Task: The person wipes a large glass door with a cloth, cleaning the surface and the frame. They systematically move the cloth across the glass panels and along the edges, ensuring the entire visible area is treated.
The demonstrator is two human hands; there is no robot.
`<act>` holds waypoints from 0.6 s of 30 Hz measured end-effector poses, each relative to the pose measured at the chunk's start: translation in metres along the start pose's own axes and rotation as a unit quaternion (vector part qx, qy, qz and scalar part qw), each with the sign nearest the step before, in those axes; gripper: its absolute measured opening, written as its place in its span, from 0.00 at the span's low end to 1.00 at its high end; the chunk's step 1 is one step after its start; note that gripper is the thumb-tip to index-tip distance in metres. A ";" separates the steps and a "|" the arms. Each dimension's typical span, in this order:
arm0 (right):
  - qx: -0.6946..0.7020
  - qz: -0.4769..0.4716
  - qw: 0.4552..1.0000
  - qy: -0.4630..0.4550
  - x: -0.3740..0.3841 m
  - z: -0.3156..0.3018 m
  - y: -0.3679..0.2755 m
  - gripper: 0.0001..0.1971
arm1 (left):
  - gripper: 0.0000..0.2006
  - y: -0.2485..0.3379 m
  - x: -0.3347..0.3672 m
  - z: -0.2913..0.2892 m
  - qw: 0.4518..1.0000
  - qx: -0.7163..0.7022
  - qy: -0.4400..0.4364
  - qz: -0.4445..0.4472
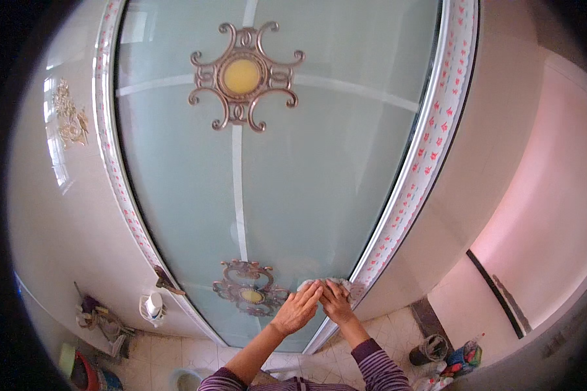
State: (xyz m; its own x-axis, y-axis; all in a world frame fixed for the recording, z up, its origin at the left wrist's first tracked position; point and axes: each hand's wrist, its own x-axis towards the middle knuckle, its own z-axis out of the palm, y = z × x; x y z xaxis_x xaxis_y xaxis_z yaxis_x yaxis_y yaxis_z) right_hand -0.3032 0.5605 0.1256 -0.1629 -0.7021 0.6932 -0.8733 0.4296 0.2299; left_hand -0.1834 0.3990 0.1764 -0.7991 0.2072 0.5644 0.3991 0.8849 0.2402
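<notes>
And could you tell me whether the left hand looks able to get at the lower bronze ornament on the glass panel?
Probably yes: the left hand is right beside the lower bronze ornament, with nothing visible blocking the way, though it is at the pale cloth alongside the right hand.

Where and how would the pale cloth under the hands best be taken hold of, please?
Probably pinch the pale cloth by its bunched edge, with the grip coming from the right: the left hand and right hand cover its middle against the glass panel, while that edge shows beyond the right hand.
</notes>
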 end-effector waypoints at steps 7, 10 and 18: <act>0.061 -0.057 0.993 0.082 0.116 -0.107 0.008 0.24 | 0.34 0.019 0.047 -0.089 0.990 -0.051 0.134 0.001; 0.050 -0.063 0.975 0.209 0.187 -0.152 0.002 0.23 | 0.35 0.031 0.075 -0.162 0.960 -0.116 0.253 -0.013; 0.049 -0.112 0.924 0.361 0.270 -0.196 -0.022 0.23 | 0.22 0.030 0.097 -0.248 0.800 -0.572 0.171 -0.067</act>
State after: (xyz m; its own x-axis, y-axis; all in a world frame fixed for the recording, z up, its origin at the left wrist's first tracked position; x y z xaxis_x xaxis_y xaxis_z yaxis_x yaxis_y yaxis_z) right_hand -0.2380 0.4734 0.4417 0.3462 -0.1895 0.9188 -0.8909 0.2404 0.3853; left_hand -0.1376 0.3418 0.4341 -0.7774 -0.1572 0.6091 0.6268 -0.1110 0.7713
